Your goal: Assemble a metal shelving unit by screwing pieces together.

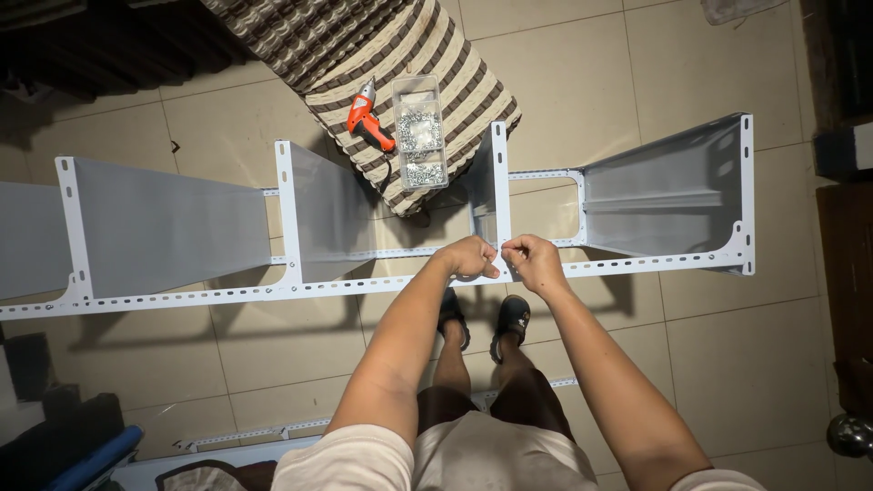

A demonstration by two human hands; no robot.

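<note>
Both hands pinch at the white shelf frame (509, 273): left hand (469, 256) and right hand (535, 262) clenched, fingertips meeting on its slotted rail, above the tiled floor (746, 345).

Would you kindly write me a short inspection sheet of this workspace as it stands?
Surface: beige tiled floor.
Job's things: white slotted metal shelf frame on its side, grey shelf panels fitted.
Clutter: orange power screwdriver and clear box of screws on a striped cushion.
Grippers: left hand and right hand pinch at the frame's middle upright.
Cables: nothing seen.
Surroundings: dark furniture at right.
</note>
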